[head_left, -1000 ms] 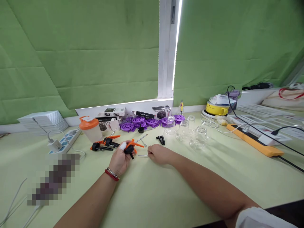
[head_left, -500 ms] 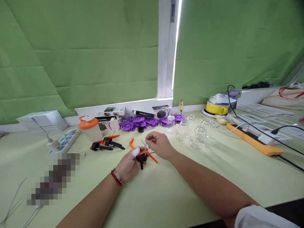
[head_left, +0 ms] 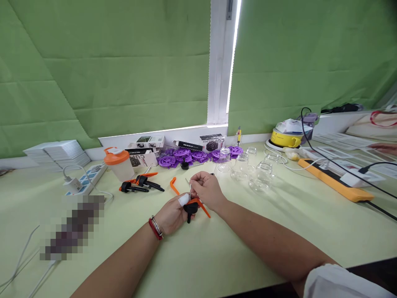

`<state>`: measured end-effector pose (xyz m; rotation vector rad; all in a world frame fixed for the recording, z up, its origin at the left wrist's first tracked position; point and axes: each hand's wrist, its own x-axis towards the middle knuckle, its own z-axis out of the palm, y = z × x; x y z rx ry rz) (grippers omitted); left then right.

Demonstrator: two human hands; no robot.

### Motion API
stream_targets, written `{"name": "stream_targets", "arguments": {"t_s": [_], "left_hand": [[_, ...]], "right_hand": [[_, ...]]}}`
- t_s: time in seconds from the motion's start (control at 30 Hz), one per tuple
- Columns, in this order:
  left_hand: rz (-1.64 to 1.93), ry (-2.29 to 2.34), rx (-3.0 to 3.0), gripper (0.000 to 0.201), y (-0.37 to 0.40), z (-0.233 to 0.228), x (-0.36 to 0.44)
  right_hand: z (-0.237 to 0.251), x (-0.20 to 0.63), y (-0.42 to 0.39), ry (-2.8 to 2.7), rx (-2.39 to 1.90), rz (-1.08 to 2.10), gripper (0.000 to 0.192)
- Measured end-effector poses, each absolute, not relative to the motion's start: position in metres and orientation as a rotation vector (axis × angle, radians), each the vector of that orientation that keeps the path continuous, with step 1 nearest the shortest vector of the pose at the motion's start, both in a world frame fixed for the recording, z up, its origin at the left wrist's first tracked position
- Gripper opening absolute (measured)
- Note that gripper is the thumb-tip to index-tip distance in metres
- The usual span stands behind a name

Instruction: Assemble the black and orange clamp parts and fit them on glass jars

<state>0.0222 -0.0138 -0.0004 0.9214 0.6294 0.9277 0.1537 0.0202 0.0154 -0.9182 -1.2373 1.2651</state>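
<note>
My left hand (head_left: 174, 215), with a white wrapping on its thumb, is closed around a cup holder base (head_left: 190, 208). This piece has a round black body with a short black stem pointing down. An orange arm (head_left: 204, 209) sticks out from it to the right. My right hand (head_left: 208, 191) pinches a thin metal hex key (head_left: 190, 193), upright against the top of the base; its lower tip is hidden. Another orange arm (head_left: 174, 185) shows just beyond my left fingers; whether it joins the base I cannot tell.
Black and orange bases (head_left: 141, 183) lie left, beside an orange-lidded shaker (head_left: 117, 163). Purple rings (head_left: 182, 155) and cup holder boxes (head_left: 214, 142) line the back. Several glass jars (head_left: 262, 177) stand right, near an orange power strip (head_left: 335, 180). Another person's hand (head_left: 384, 148) appears far right.
My hands stay together on the base, which has shifted slightly right and turned a little. The hex key sits lower between my fingers. Another person's hand has come further into view at right.
</note>
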Motion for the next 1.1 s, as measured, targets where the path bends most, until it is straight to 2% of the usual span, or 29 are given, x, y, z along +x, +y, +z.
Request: {"name": "stream_targets", "arguments": {"t_s": [0.6, 0.87, 1.1], "left_hand": [[0.932, 0.652, 0.916, 0.027, -0.012, -0.005, 0.019], [0.989, 0.685, 0.869, 0.028, -0.008, -0.005, 0.016], [1.001, 0.648, 0.844, 0.026, -0.008, -0.003, 0.015]], "right_hand": [[0.009, 0.161, 0.025, -1.488, -0.972, 1.14, 0.008], [0.01, 0.163, 0.02, -1.91, -1.032, 0.926, 0.009], [0.026, 0.169, 0.013, -2.331, -0.833, 0.504, 0.005]]}}
